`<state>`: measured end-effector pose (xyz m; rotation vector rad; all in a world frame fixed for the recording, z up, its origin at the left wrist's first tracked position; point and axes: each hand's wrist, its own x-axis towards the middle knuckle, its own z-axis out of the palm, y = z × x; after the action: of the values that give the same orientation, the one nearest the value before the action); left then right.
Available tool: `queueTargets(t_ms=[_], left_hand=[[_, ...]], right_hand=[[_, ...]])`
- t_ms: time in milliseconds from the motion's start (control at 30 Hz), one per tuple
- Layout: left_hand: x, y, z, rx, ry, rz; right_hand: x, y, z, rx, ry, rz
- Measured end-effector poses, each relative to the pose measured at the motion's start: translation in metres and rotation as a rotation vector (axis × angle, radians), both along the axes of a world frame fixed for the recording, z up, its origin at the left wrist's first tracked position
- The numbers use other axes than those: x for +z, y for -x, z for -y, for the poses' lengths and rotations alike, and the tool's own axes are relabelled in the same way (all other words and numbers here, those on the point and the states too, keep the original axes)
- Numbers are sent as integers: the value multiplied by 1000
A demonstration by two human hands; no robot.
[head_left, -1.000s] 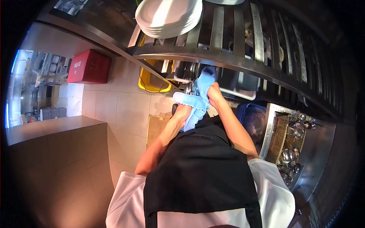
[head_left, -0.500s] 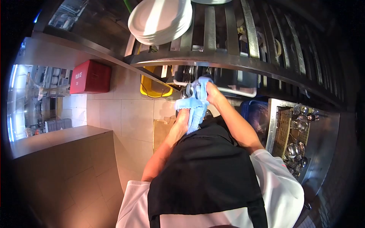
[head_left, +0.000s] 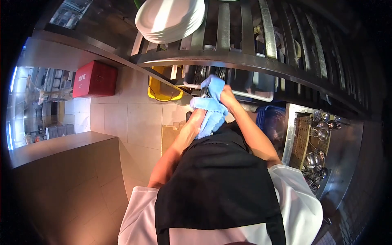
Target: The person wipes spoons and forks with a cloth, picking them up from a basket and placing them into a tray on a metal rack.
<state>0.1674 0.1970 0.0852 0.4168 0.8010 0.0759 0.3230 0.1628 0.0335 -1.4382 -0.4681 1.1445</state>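
Note:
A light blue cloth (head_left: 213, 114) is bunched between my two hands, in front of my black apron. My left hand (head_left: 197, 118) is closed on its lower left part. Higher up and to the right, my right hand (head_left: 227, 96) grips the cloth near its upper fold. Dark, shiny metal pieces (head_left: 204, 91) show between the folds; they look like cutlery, but the cloth hides most of them. Beyond my hands, under the slatted rack, sits a grey tray (head_left: 266, 96) with a pale rim.
White plates (head_left: 169, 20) are stacked on the slatted metal rack (head_left: 245, 59). Below stand a yellow bin (head_left: 163, 90) and a blue crate (head_left: 271, 118). A red box (head_left: 96, 79) is at left. Spoons and other cutlery (head_left: 312, 160) fill a basket at right.
The upper part of the cloth has shifted slightly up and left and now covers more of the metal pieces. The whole view has moved a little.

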Motion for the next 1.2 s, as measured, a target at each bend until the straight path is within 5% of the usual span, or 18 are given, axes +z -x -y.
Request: queueTargets(t_ms=[67,133,333,400,467,500,600,667,700,800,867,933,1000,1067,1133,1200], left_hand=[[-4,-1,-1,-14,-180,-7],[2,-1,-1,19,-178,46],[4,8,0,-61,-275,-51],[2,5,9,-8,-388,-119],[-15,10,7,85,-563,-199],[-21,12,4,65,-646,-263],[-24,20,4,74,-518,-212],[-24,24,8,60,-565,-212],[-18,24,9,78,-555,-237],[-14,19,6,103,-570,-242],[7,11,11,181,-398,-258],[-24,23,10,137,-380,-261],[-36,34,5,108,-330,-41],[-33,30,-4,87,-339,-55],[-33,18,-3,104,-125,-7],[-26,17,-10,-63,-177,-10]], right_hand=[[-8,-4,3,-22,83,72],[33,7,9,-295,98,-15],[-1,-3,9,-95,-76,-535],[-13,2,-2,-174,-132,-524],[-9,24,-4,-190,213,-322],[17,46,1,-278,45,-407],[7,44,9,-65,112,-491],[-29,24,-2,-174,245,-611],[8,31,0,-230,280,-524],[-7,50,6,-214,130,-259],[-23,20,-12,-234,286,-284],[-64,-10,-27,-10,79,-408],[-41,-10,-23,-74,157,-571],[-29,5,-8,58,72,-167],[-20,18,12,5,38,-571],[-20,18,13,-86,-111,-452]])
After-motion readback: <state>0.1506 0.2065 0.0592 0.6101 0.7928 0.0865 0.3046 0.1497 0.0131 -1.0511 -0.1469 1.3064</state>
